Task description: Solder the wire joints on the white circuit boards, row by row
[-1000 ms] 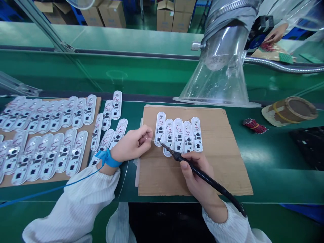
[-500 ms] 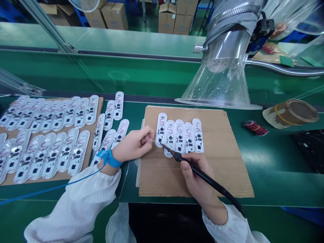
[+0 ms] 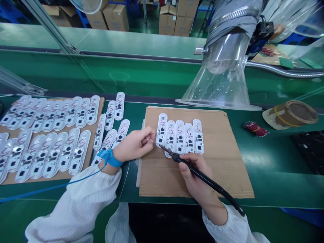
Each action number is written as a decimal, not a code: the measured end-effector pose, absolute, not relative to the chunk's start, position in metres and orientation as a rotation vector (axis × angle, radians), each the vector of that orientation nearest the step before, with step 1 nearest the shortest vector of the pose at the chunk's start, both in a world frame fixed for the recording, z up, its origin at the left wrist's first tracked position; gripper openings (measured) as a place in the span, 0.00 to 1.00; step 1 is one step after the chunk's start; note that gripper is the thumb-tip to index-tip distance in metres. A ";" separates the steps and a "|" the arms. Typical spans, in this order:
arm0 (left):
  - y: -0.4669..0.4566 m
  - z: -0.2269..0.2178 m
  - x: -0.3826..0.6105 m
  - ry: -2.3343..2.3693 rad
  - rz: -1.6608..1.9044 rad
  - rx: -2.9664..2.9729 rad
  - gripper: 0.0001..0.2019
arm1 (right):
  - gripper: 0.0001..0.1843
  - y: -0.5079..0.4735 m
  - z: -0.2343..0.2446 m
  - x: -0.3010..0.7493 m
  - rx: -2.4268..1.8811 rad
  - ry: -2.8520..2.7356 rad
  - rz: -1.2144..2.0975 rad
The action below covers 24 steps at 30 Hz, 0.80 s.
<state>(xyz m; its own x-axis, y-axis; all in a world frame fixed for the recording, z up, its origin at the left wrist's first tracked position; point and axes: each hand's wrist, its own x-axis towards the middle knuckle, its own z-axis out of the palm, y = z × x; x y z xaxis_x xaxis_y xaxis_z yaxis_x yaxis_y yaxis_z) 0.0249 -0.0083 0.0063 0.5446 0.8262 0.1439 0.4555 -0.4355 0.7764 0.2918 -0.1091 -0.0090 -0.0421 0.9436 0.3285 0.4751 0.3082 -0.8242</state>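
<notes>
My left hand (image 3: 134,144) pinches a thin solder wire (image 3: 152,141), whose end reaches toward the leftmost of several white oblong circuit boards (image 3: 162,130). These boards lie side by side on a brown cardboard sheet (image 3: 225,168). My right hand (image 3: 194,172) grips a black soldering iron (image 3: 201,175), with its tip at the dark chip near the lower end of that board. The wire end and iron tip nearly meet there. A blue wrist strap (image 3: 110,158) circles my left wrist.
More boards lie on a second cardboard sheet (image 3: 97,114) and the green bench to the left. A clear fume hood (image 3: 217,81) stands beyond the boards. A bundle of red wires (image 3: 255,129), a tape roll (image 3: 290,114) and another person's hand (image 3: 277,32) are at the right.
The view has drifted slightly, shifting the scene a little. Both hands stay in nearly the same place, with the iron tip and solder wire still at the leftmost board.
</notes>
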 end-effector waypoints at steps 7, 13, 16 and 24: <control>-0.009 0.004 0.022 1.052 0.689 2.079 0.05 | 0.09 -0.111 -0.014 0.294 -1.286 -1.611 0.661; -0.002 0.001 0.016 1.293 1.023 1.847 0.03 | 0.13 -0.113 -0.020 0.309 -1.218 -1.399 0.695; -0.005 0.002 0.010 1.445 1.103 1.648 0.06 | 0.14 -0.104 -0.015 0.351 -1.267 -1.352 0.529; -0.071 -0.001 0.012 1.890 0.652 1.546 0.23 | 0.14 -0.125 -0.038 0.470 -1.682 -1.613 0.211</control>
<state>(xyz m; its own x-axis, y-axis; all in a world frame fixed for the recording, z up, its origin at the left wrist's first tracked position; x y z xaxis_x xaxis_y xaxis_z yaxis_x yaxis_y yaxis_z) 0.0120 -0.0708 -0.0014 -0.1375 0.9800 -0.1438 0.6827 0.1990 0.7030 0.4698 -0.1254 -0.0382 0.1802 0.9049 0.3855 0.7756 0.1103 -0.6215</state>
